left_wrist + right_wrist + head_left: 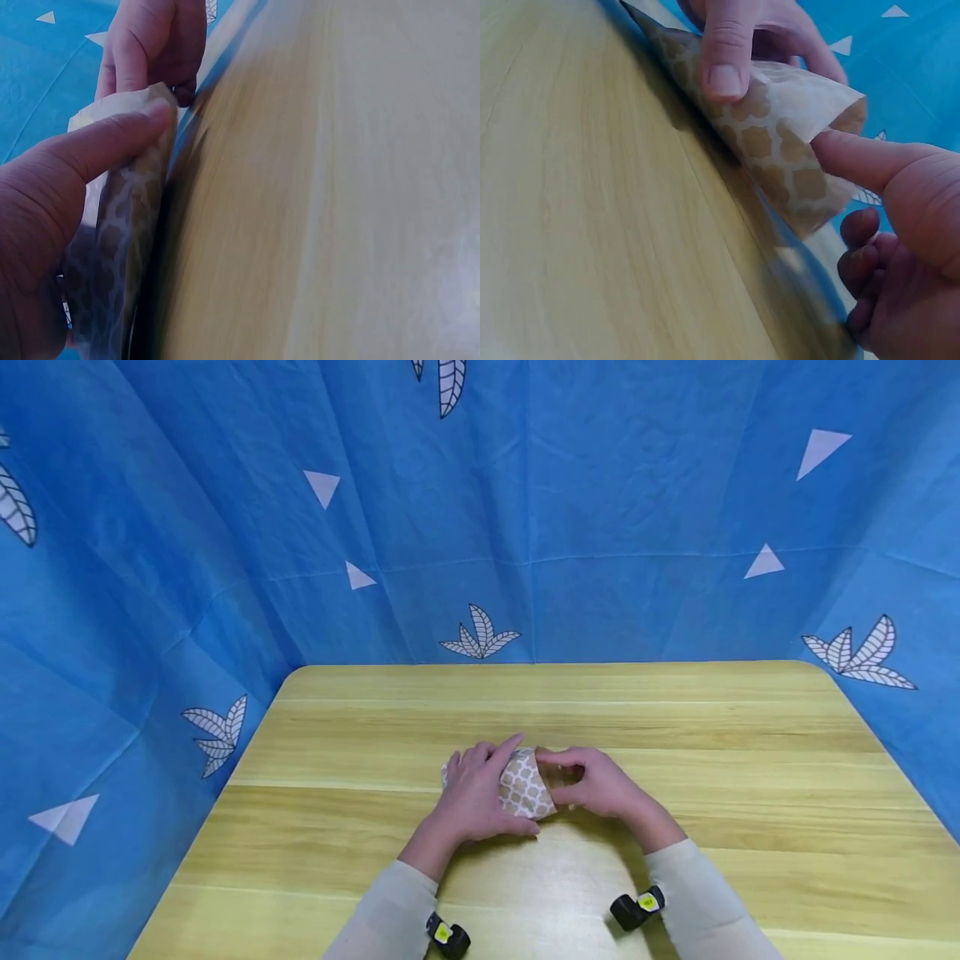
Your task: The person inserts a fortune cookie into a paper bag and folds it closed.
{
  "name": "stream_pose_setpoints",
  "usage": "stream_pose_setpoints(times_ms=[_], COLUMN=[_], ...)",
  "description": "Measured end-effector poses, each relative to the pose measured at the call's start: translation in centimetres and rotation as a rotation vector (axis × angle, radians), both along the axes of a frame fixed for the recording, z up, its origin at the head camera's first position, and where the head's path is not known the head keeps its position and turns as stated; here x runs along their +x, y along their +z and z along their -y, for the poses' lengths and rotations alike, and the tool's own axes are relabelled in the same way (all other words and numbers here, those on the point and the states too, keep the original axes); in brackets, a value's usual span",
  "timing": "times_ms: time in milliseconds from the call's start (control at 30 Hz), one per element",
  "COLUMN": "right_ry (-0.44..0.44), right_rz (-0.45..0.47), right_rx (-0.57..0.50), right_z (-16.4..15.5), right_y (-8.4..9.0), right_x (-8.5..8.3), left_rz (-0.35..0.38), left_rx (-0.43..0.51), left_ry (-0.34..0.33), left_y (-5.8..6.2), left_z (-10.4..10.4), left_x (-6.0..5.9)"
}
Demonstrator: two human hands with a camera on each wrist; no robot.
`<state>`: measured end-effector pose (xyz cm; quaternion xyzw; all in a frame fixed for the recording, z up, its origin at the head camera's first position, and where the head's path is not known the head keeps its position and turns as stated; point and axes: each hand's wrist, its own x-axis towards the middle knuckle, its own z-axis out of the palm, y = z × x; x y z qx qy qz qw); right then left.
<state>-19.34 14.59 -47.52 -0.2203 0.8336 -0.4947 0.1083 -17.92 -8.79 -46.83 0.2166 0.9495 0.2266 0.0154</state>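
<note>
A small paper bag (522, 789), brown with a white lattice pattern, lies on its side low over the table, its mouth toward the right. My left hand (480, 797) grips the bag's body, with the thumb (124, 139) along the near side and the fingers over the far side. At the mouth, my right hand (592, 781) holds the edge. One digit (855, 154) of that hand reaches inside the opening in the right wrist view, while other fingers curl below it. The bag's inside is mostly hidden.
Under both hands is a light wood-grain table (337, 843) with rounded far corners. A blue curtain (600, 485) with white triangles and leaf prints hangs behind and beside it. Black wrist cameras (630, 910) stick out from the pale sleeves (701, 897).
</note>
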Motion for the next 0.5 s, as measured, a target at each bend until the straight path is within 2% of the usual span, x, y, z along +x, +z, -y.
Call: stream_pose_setpoints(times_ms=[333,500], right_ry=[-0.224,-0.309], right_rz=[-0.007,0.016], right_rx=[-0.094,-0.116], right_z=[-1.3,-1.7], right_y=[0.4,0.4], right_x=[1.9,2.9], left_rz=[0.056,0.078], left_rx=[-0.045,-0.016], left_ry=[0.07,0.125], left_y=[0.1,0.6], left_z=[0.6,0.8], left_x=[0.8,1.5])
